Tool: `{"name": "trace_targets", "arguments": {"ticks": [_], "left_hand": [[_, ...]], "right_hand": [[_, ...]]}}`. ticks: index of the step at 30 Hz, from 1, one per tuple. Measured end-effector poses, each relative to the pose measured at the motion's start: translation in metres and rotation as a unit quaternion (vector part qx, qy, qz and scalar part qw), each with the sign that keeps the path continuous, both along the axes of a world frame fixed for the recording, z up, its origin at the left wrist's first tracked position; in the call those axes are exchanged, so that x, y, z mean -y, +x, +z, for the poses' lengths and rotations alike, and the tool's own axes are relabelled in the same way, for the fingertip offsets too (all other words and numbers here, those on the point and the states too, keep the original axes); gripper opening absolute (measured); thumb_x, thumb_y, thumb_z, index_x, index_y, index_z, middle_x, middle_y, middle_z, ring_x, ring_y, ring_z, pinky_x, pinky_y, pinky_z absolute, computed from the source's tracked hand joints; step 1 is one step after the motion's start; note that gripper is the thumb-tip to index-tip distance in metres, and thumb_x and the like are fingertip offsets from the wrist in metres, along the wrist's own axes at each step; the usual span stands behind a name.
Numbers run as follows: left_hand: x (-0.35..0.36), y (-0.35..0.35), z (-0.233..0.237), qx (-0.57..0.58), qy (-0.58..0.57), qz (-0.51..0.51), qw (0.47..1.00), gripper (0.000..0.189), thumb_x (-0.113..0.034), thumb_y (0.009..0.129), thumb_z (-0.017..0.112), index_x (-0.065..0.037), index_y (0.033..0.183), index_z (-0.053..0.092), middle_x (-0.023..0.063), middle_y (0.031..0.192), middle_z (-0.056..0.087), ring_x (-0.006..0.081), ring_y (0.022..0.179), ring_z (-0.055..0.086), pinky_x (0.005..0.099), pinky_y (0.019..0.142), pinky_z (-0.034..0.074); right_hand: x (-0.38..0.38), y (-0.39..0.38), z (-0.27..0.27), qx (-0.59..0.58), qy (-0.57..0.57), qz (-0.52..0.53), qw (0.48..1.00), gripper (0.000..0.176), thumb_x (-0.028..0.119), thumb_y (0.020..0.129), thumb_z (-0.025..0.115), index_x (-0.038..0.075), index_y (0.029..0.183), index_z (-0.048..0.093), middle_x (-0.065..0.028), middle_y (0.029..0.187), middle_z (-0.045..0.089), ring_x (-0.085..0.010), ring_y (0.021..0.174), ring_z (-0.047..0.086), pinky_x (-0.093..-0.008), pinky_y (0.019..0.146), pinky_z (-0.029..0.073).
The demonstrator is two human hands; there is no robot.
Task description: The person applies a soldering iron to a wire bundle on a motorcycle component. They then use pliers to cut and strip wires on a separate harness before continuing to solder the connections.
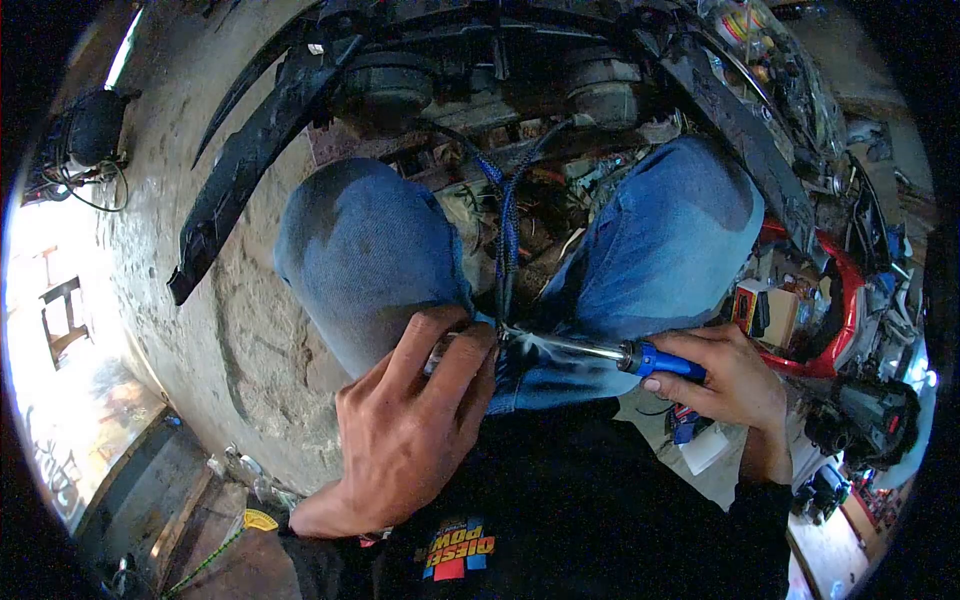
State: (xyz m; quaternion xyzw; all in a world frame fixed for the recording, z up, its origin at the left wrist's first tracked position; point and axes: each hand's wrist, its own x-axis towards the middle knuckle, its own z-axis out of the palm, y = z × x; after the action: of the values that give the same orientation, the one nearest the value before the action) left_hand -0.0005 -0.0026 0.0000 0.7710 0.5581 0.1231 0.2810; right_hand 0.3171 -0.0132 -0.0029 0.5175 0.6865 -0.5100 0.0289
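My right hand (722, 378) is closed around a soldering iron (665, 362) with a blue handle. Its metal shaft points left, and pale smoke drifts around the tip. The tip is right at the lower end of a wire bundle (506, 235) in blue-and-black braided sleeving, which hangs down between my knees. My left hand (415, 415) is closed beside that end, fingers bent. A small shiny object (441, 352) shows between its fingers, mostly hidden; I cannot tell what it is. Above, the wires lead to a dark headlight assembly (500, 95) with two round housings.
My blue-jeaned knees (365, 255) are bent up on both sides of the wires. A black fairing arm (240, 180) reaches down at left. On the right are a red curved panel (848, 300), small boxes (765, 312) and loose parts. Rough concrete floor (262, 350) lies at left.
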Motion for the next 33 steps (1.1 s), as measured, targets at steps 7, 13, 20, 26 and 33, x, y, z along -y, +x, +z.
{"name": "trace_targets", "arguments": {"ticks": [7,13,20,26,33], "left_hand": [[0.0007,0.0007,0.0016,-0.013,-0.004,-0.001,1.0,0.025,-0.012,0.084,0.078,-0.012,0.108,0.071,0.0034,0.111,0.065,0.0222,0.077,0.072,0.036,0.062,0.057],[0.0009,0.0011,-0.0014,-0.006,0.007,0.002,1.0,0.023,-0.012,0.084,0.078,-0.013,0.106,0.071,0.0031,0.11,0.066,0.0214,0.075,0.072,0.0352,0.061,0.057],[-0.0003,0.0021,-0.0031,-0.011,0.032,-0.002,0.999,0.022,-0.013,0.084,0.078,-0.013,0.105,0.072,0.003,0.11,0.066,0.0212,0.072,0.071,0.0351,0.06,0.057],[0.0001,0.0029,-0.0038,-0.015,0.025,0.004,1.0,0.021,-0.014,0.085,0.078,-0.014,0.105,0.072,0.0025,0.11,0.067,0.0214,0.073,0.072,0.0353,0.06,0.057],[-0.0003,0.0039,-0.004,-0.018,0.028,0.005,0.999,0.021,-0.014,0.085,0.078,-0.014,0.105,0.072,0.0024,0.111,0.067,0.0217,0.073,0.072,0.0357,0.061,0.057]], "right_hand": [[0.0,0.0003,0.0007,-0.005,0.008,0.007,1.0,0.04,0.033,0.092,0.076,0.001,0.116,0.07,-0.0181,0.094,0.072,-0.0353,0.082,0.073,-0.0413,0.073,0.056],[-0.0028,-0.0009,0.0042,0.004,-0.017,0.002,1.0,0.039,0.034,0.092,0.076,0.003,0.115,0.07,-0.0178,0.095,0.073,-0.0352,0.083,0.073,-0.0411,0.073,0.057],[0.001,0.0004,-0.0002,-0.007,-0.008,-0.017,1.0,0.04,0.037,0.093,0.076,0.005,0.116,0.071,-0.017,0.095,0.073,-0.0354,0.083,0.073,-0.0415,0.073,0.057],[-0.0012,-0.0003,0.0017,0.006,-0.013,-0.003,1.0,0.042,0.04,0.093,0.075,0.005,0.115,0.071,-0.0169,0.096,0.074,-0.0355,0.085,0.073,-0.0415,0.075,0.057],[-0.0008,-0.0004,0.002,0.002,-0.019,-0.013,1.0,0.04,0.039,0.093,0.074,0.006,0.116,0.071,-0.0168,0.096,0.073,-0.0357,0.086,0.073,-0.042,0.076,0.057]]}}
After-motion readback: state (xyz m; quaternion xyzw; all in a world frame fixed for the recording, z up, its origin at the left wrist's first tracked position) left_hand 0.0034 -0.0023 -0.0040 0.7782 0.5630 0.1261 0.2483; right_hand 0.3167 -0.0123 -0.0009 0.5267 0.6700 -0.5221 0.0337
